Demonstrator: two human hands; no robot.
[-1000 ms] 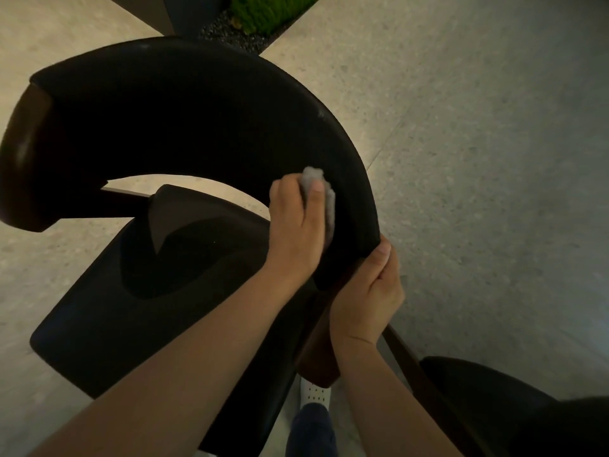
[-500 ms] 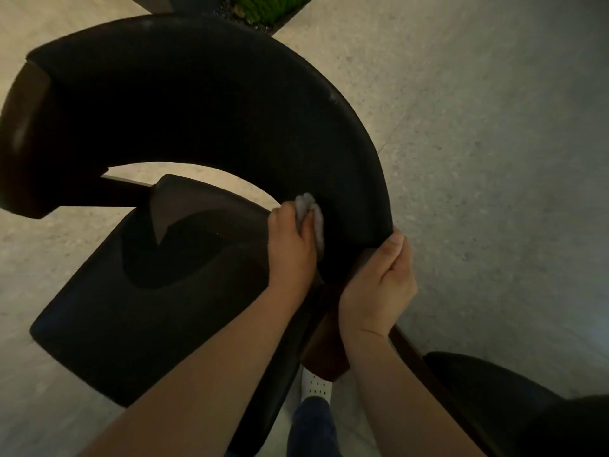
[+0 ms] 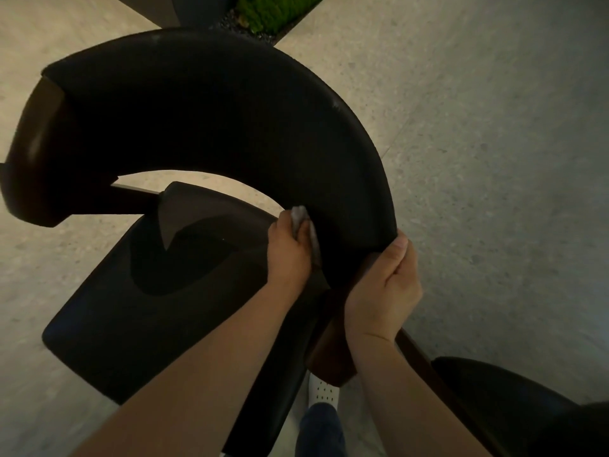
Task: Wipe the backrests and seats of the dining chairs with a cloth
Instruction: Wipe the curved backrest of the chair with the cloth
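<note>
The dark seat at the left looks untouched for now. The step in hand is the backrest, where the left hand presses a small grey cloth, bunched in its curled fingers, against the inner curve near the right end. The right hand grips that end, thumb on the outer edge, steadying the chair. The next move likely calls for sweeping the cloth along the curve, then down to the seat — a second chair waits at lower right.

Most of the cloth hides under the left hand against the backrest.
</note>
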